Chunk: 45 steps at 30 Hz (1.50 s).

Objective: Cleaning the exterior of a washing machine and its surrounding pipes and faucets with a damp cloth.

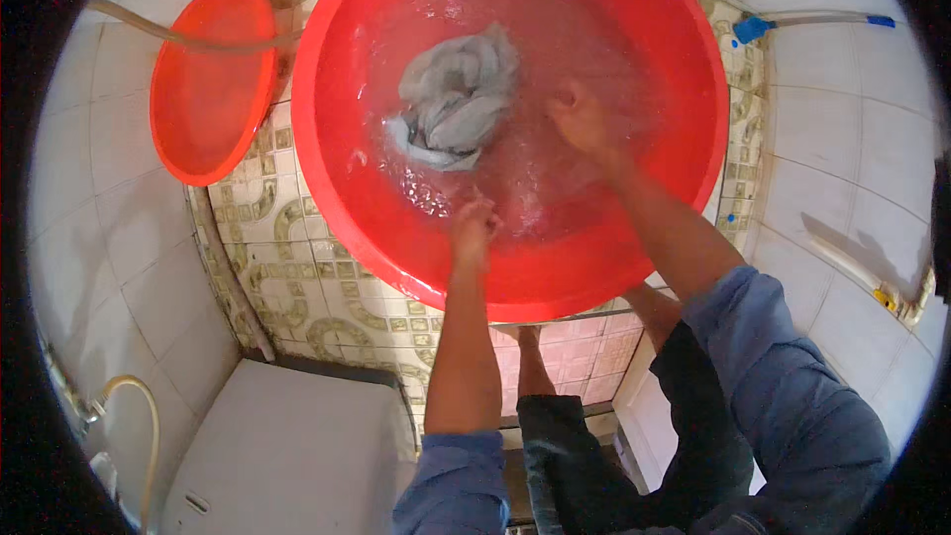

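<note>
A large red plastic tub (327, 186) of cloudy water stands before me. A wet, bunched grey cloth (461, 89) lies in the water, left of the tub's middle. Just below the cloth, on the near side of the tub, my left hand (475, 219) is blurred, with its fingers partly curled and apart from the cloth. My right hand (578, 115) is at the water to the right of the cloth, its fingers bent; whether it holds anything under the surface cannot be seen.
A smaller red basin (212, 89) stands at the left, crossed by a hose (178, 37). A white lidded appliance or box (297, 446) is at lower left. A blue-headed brush (754, 30) is by the right wall, above a white pipe (839, 256).
</note>
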Tool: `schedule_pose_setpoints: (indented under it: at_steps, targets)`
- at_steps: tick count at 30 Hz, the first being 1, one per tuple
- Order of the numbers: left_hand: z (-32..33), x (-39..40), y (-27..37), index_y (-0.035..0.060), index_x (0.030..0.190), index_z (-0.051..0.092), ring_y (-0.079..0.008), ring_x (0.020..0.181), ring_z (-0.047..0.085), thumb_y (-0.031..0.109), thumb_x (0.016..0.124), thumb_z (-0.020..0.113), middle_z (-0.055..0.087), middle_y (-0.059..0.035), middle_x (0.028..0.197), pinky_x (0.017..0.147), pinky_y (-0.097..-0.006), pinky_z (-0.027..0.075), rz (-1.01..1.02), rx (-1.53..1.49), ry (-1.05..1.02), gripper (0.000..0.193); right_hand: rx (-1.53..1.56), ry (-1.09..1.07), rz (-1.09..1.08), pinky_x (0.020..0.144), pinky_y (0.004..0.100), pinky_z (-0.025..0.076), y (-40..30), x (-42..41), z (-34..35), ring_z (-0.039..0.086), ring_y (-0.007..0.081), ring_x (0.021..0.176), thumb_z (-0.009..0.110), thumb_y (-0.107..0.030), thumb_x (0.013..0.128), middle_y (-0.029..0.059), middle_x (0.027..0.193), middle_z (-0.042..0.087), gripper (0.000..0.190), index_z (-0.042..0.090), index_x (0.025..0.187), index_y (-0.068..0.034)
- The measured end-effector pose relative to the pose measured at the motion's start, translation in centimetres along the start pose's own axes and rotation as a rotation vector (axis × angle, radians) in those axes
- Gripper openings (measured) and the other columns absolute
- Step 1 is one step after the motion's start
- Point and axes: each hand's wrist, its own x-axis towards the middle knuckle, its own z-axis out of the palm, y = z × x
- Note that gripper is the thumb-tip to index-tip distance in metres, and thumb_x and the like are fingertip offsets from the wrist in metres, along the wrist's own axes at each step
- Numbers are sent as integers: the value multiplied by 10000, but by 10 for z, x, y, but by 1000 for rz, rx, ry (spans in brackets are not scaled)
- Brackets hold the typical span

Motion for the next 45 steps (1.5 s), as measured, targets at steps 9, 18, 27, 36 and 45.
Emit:
schedule_pose_setpoints:
  at_steps: [9, 18, 27, 36, 45]
  targets:
    - [38, -31, 12, 126, 1403, 445, -216, 1079, 544, 536, 944, 566, 568, -68, 1243, 938, -414, 440, -81, -241, 346, 627, 124, -666, 232, 797, 406, 509, -11, -35, 65, 627, 218, 954, 624, -276, 894, 138, 1069, 678, 338, 681, 1123, -33]
    - [63, -41, 11, 186, 1497, 364, -291, 1257, 462, 751, 887, 464, 419, -76, 1485, 1031, -472, 375, -238, -488, 53, 837, 105, -145, 38, 765, 376, 545, 45, -64, 4, 660, 211, 848, 625, -115, 840, 88, 939, 697, 305, 687, 1132, -56]
    - [80, -78, 60, 118, 1417, 449, -292, 1155, 571, 767, 919, 360, 546, -102, 1346, 875, -420, 522, 79, -676, -361, 824, 336, -909, -423, 863, 489, 472, -88, -227, -53, 602, 354, 985, 676, -232, 779, 202, 995, 615, 327, 637, 1032, -28]
    - [145, -63, 12, 108, 1293, 553, -281, 1108, 604, 482, 954, 563, 634, -93, 1214, 949, -495, 491, 27, -615, -37, 505, -238, -475, -62, 706, 463, 543, 28, -73, -13, 697, 314, 822, 625, -499, 865, 188, 911, 702, 459, 710, 1089, -108]
    - [47, -41, 40, 121, 1460, 394, -350, 1387, 376, 647, 904, 556, 394, -133, 1510, 1117, -551, 336, -35, -280, 141, 782, -614, -40, -120, 845, 371, 528, 106, -10, -50, 657, 232, 952, 625, -385, 946, 111, 1094, 703, 485, 622, 1302, -56]
